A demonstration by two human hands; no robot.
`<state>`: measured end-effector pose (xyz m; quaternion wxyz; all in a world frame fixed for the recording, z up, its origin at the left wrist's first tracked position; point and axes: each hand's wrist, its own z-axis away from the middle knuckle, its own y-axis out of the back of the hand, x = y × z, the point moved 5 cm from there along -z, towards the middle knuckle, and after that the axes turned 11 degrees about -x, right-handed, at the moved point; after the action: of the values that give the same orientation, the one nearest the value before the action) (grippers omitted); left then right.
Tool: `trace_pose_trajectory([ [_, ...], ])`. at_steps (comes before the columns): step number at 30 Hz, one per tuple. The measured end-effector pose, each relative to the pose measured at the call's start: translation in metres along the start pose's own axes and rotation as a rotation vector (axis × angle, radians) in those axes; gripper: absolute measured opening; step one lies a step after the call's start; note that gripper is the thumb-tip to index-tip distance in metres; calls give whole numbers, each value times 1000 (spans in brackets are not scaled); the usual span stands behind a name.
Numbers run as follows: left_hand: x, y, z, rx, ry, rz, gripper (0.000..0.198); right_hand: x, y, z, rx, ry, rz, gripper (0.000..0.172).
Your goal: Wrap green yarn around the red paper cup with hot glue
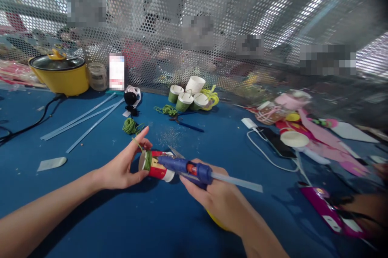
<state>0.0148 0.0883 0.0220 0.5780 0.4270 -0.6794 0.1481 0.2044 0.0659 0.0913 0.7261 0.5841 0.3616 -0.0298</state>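
In the head view, the paper cup point(157, 169) lies on its side low in the middle, at about 6 o'clock, just above the blue desk point(91, 209). Its long axis runs nearly from 9 o'clock to 3 o'clock, and the right end sinks a little toward 4. The brownish round end looks to 9 o'clock, into the palm of the left hand point(124, 167). A green cord point(147, 160) is wound around the cup near this end.

The left hand is half closed on the cup: the thumb presses from below and the curled fingers from above. The index finger is stretched out straight toward 1 o'clock, and a strand of the green cord crosses it.

The right hand point(212, 195) is wrapped tightly around the grip of a blue glue gun point(184, 168). The gun points toward 10 o'clock, and its nozzle lies over the cup beside the cord. I cannot tell if the tip touches. A clear glue stick point(239, 182) comes out of the back toward 4 o'clock.

At 10 o'clock a yellow pot point(59, 74) stands with its lid on. Loose glue sticks point(85, 122) lie between the pot and the hands. A small bundle of green cord point(131, 126) lies at 11 o'clock. More cups point(188, 96) stand together at 12 o'clock, before the perforated screen point(194, 28). At 3 o'clock lies a phone point(277, 143) with a white cable.
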Motion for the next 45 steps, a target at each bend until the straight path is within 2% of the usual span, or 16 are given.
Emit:
trace_pose_trajectory([
  [6, 0, 0, -1, -1, 5, -14, 89, -2, -2, 5, -40, 39, 11, 12],
  [10, 0, 2, -2, 6, 13, -18, 90, -4, -1, 7, -15, 71, 49, 12],
  [19, -3, 2, -3, 20, 29, 35, 90, -3, -6, 9, -96, 39, 55, 8],
  [30, 1, 2, -1, -4, -21, -74, 93, -5, -5, 9, -62, 63, 94, 10],
  [37, 7, 1, -1, -15, -62, -171, 92, 3, 0, 10, 29, 71, 118, 9],
  [45, 9, -2, -1, -40, -76, -208, 91, -13, 10, 2, 45, 130, 108, 18],
])
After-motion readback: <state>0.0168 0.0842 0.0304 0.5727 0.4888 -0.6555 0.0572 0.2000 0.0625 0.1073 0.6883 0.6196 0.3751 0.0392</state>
